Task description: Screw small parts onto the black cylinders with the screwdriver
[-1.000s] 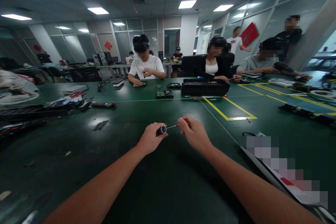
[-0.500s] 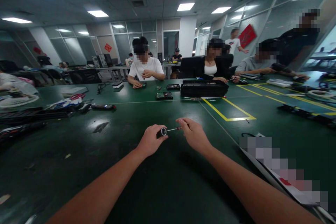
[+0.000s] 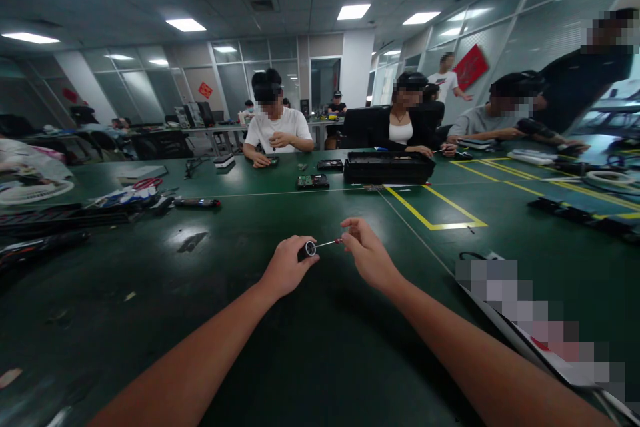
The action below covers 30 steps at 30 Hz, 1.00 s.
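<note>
My left hand [image 3: 290, 261] is closed around a small black cylinder with a pale ring at its end [image 3: 310, 249]; its exact kind I cannot make out. Held in my right hand [image 3: 367, 255] is a thin screwdriver [image 3: 329, 242] with a metal shaft and a red handle. The shaft points left, its tip at the side of the cylinder near the ringed end. The thumb and some fingers of the right hand are at the red handle, while the index finger is raised off it. Both hands are above the green table [image 3: 300, 360].
Across the table are a long black casing [image 3: 390, 169] and a hard drive with a green board [image 3: 313, 181]. A dark flashlight-like tool [image 3: 197, 204] lies left, near cables and gloves [image 3: 135, 193]. A white-edged panel [image 3: 520, 327] lies right. Several people work opposite.
My right index finger has lifted and opened away from the screwdriver handle, and the screwdriver has tilted slightly up. The left hand has barely moved. A standing person at right has shifted right.
</note>
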Tool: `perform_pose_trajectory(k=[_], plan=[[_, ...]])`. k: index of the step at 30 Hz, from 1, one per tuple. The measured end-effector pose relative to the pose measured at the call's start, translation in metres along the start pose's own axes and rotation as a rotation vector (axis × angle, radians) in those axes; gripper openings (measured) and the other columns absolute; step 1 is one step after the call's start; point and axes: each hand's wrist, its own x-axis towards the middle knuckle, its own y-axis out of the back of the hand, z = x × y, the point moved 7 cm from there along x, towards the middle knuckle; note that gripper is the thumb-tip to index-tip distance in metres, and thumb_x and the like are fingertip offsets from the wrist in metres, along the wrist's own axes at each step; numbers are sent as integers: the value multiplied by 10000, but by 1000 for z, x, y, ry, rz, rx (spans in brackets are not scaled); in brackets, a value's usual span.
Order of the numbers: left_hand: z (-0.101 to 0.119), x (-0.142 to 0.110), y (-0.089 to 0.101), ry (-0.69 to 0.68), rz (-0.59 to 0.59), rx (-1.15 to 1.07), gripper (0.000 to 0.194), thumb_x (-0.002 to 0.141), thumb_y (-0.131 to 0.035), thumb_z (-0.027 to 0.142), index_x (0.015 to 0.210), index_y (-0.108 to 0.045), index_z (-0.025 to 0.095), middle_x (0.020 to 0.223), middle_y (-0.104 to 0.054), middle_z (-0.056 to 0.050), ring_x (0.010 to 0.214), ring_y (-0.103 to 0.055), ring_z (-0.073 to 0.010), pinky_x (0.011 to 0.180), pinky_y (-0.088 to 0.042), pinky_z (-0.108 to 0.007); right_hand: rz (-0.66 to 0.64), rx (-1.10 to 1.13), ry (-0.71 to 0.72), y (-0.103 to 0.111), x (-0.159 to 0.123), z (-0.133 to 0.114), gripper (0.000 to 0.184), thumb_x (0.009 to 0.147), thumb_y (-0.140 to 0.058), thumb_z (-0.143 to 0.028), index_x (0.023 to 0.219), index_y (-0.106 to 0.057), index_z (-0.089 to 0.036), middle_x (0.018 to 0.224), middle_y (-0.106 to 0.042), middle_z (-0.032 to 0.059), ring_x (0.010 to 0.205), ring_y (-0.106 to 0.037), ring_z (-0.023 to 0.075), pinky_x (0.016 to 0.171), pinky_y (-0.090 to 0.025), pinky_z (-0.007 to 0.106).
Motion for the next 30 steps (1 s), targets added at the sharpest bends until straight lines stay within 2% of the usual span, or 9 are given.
perform_pose_trajectory(k=[2, 4, 7, 9, 12, 15, 21, 28, 30], plan=[[3, 0, 1, -13, -2, 11, 299, 850, -664, 283, 1144, -635, 235, 1051, -634, -40, 997, -575, -219, 893, -435, -364, 17, 87, -4, -1, 1, 3, 229, 875, -536, -387, 1016, -560, -208, 843, -623, 19, 768, -592, 176, 724, -483, 324], [7, 1, 1, -54, -27, 41, 310, 852, -665, 290, 1156, -632, 240, 1055, -637, -40, 1000, -572, -224, 931, -420, -391, 46, 212, -78, -2, 4, 12, 254, 863, -552, -443, 926, -584, -199, 806, -621, 29, 728, -590, 174, 720, -501, 336], [10, 3, 0, -105, -65, 105, 348, 871, -647, 321, 1212, -607, 264, 1109, -633, -40, 1065, -555, -239, 1050, -330, -484, 142, 417, -252, 0, 6, 33, 309, 852, -534, -507, 834, -580, -203, 730, -600, 31, 616, -574, 170, 654, -535, 363], [5, 5, -2, -86, -91, 121, 363, 882, -635, 334, 1237, -593, 276, 1135, -627, -38, 1100, -548, -243, 1093, -265, -534, 226, 424, -284, 6, 8, 42, 298, 839, -555, -505, 800, -567, -210, 707, -584, 27, 589, -560, 167, 624, -543, 362], [-3, 6, -8, -51, -145, 120, 367, 878, -639, 344, 1236, -593, 280, 1145, -623, -40, 1126, -544, -247, 1120, -206, -568, 274, 348, -252, 13, 9, 44, 298, 849, -544, -513, 810, -561, -218, 731, -596, 37, 622, -567, 174, 608, -542, 348], [-5, 5, -9, -47, -150, 123, 369, 870, -648, 342, 1231, -594, 286, 1142, -623, -36, 1132, -541, -247, 1128, -183, -576, 217, 280, -186, 11, 8, 35, 315, 880, -508, -520, 871, -577, -213, 748, -611, 36, 652, -574, 175, 617, -526, 335], [0, 4, -9, -45, -160, 118, 363, 869, -644, 336, 1225, -596, 287, 1127, -625, -38, 1120, -543, -247, 1124, -191, -578, 135, 162, -35, 5, 4, 14, 329, 913, -474, -514, 884, -568, -200, 726, -605, 22, 655, -570, 167, 628, -482, 312], [2, 4, -10, -69, -156, 127, 402, 860, -654, 337, 1254, -579, 305, 1126, -622, -35, 1112, -548, -249, 1119, -191, -574, 86, 75, 20, 1, 2, 6, 309, 930, -446, -493, 899, -557, -206, 732, -601, 13, 666, -571, 172, 645, -463, 316], [3, 4, -10, -83, -158, 143, 405, 856, -662, 340, 1251, -583, 298, 1112, -625, -37, 1098, -554, -249, 1102, -229, -554, 68, 16, 30, 0, 1, 2, 297, 944, -428, -472, 910, -560, -208, 745, -607, 15, 687, -579, 175, 657, -458, 313]])
